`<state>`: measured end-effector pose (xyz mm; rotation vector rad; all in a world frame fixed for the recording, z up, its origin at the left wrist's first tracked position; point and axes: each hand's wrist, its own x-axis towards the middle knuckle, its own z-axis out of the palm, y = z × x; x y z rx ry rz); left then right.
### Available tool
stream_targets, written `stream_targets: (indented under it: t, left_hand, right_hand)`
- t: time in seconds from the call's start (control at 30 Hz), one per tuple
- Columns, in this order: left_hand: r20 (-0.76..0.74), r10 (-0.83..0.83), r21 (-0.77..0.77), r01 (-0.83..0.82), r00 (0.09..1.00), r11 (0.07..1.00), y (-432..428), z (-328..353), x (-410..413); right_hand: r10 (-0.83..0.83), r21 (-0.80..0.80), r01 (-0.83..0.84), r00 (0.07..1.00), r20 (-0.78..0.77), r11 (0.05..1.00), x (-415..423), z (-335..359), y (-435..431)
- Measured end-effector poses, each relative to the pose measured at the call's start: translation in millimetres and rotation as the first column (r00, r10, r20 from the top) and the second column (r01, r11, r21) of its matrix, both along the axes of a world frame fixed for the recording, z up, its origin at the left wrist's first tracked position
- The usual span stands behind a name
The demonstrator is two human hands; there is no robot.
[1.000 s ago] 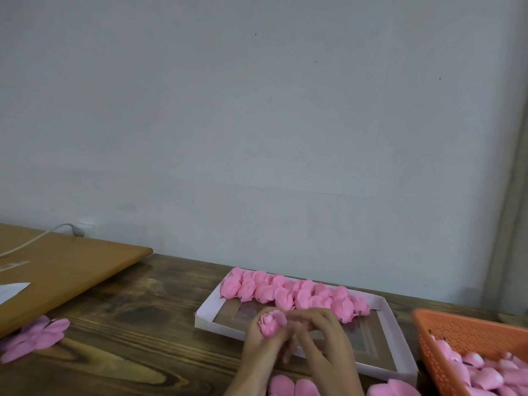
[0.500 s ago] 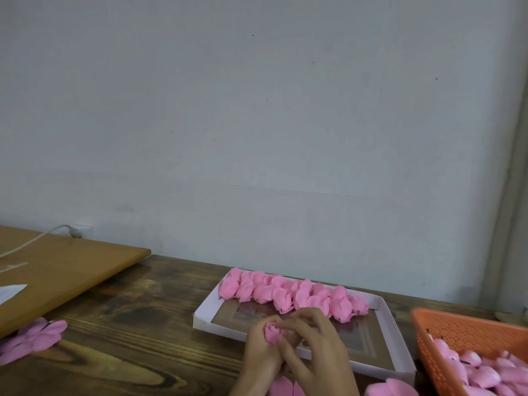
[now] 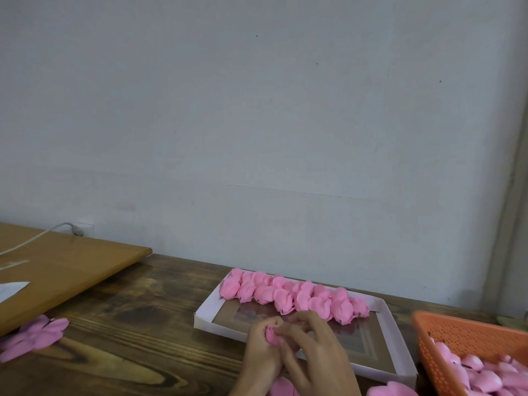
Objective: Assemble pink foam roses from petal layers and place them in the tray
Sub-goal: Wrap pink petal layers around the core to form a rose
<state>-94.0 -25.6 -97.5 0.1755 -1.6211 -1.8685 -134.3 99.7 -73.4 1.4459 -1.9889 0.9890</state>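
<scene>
A small pink foam rose (image 3: 271,335) sits between both hands, just in front of the white tray (image 3: 398,342). My left hand (image 3: 258,350) grips it from the left, fingers curled round it. My right hand (image 3: 317,350) wraps over it from the right, fingertips pinching the petals, so most of the rose is hidden. Several finished pink roses (image 3: 291,295) lie in a row along the tray's far side. Loose pink petal layers (image 3: 281,387) lie under my wrists at the bottom edge.
An orange mesh basket (image 3: 468,335) at the right holds several pink petals (image 3: 483,372). More pink petal layers (image 3: 34,337) lie at the left on the dark wooden table (image 3: 137,338). A lighter wooden board (image 3: 60,270) with a white cable (image 3: 37,237) lies at the far left.
My hands have closed further around the rose and dropped slightly toward me. Less of the rose shows now than a second ago.
</scene>
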Motion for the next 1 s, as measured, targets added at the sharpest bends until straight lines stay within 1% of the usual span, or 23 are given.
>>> stream_targets:
  t: [0.1,0.23,0.33,0.37,0.43,0.5,0.53,0.6,0.63,0.7,0.77,0.87,1.0]
  left_hand:
    - [-0.007,-0.018,0.052,0.018,1.000,0.999,1,2,2]
    - [-0.007,-0.002,-0.001,0.002,1.000,1.000,2,1,3]
    - [0.019,0.033,0.021,-0.033,0.999,0.999,2,-2,-1]
    - [0.026,0.038,0.050,-0.040,0.999,0.998,1,-2,-2]
    - [0.021,0.046,0.155,-0.048,0.999,0.987,1,1,3]
    - [0.016,0.044,0.258,-0.047,0.999,0.965,-6,0,6]
    - [-0.012,0.065,0.309,-0.058,0.998,0.949,-10,1,7]
    - [-0.066,0.082,0.402,-0.049,0.994,0.914,-15,2,8]
    - [-0.085,0.094,0.445,-0.046,0.992,0.894,-16,3,8]
    - [-0.099,0.118,0.504,-0.052,0.988,0.862,-16,4,9]
    - [-0.089,0.104,0.537,-0.040,0.991,0.842,-15,3,10]
    - [-0.096,0.030,0.553,0.028,0.995,0.833,-10,4,9]
    - [-0.128,-0.031,0.565,0.099,0.991,0.819,-4,6,9]
  right_hand:
    - [-0.009,0.008,0.009,1.000,0.005,1.000,0,-1,-1]
    - [-0.011,0.011,0.010,0.999,0.034,1.000,0,-2,-1]
    - [-0.007,0.013,0.006,0.999,0.051,1.000,-1,-4,-1]
    - [0.008,0.004,-0.008,0.996,0.084,1.000,0,-4,-1]
    - [0.046,-0.073,-0.032,0.980,0.196,0.997,-1,-7,-4]
    - [0.054,-0.165,-0.001,0.947,0.315,0.986,-4,-11,-8]
    - [0.056,-0.184,0.017,0.922,0.383,0.983,-5,-14,-9]
    - [0.067,-0.156,0.010,0.873,0.484,0.988,-6,-19,-12]
    - [0.063,-0.127,0.001,0.865,0.498,0.992,-5,-21,-13]
    - [0.054,-0.077,-0.019,0.877,0.478,0.997,-1,-24,-17]
    - [0.064,-0.058,-0.042,0.881,0.469,0.997,5,-24,-21]
    - [0.092,-0.085,-0.058,0.874,0.477,0.995,13,-25,-26]
    - [0.087,-0.155,-0.006,0.849,0.521,0.988,13,-24,-27]
